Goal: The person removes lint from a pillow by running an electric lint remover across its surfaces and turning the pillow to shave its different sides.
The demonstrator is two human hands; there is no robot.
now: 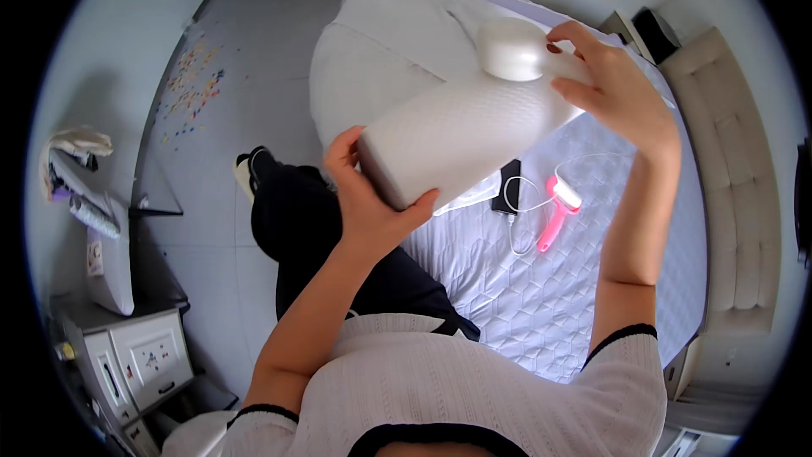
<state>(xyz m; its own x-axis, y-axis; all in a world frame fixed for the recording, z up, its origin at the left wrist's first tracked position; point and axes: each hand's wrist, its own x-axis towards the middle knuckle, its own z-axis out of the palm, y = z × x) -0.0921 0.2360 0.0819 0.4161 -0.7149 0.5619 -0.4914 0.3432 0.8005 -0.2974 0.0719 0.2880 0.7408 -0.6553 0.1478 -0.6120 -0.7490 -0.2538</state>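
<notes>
White, finely textured, one long boxy object is up in the air over one pale quilted bed! Left hand clamps its left end; right hand grips beside one glossy round bulge. Even support suits it, I'd say. Below lie one pink-handled roller, one black rectangular device.
</notes>
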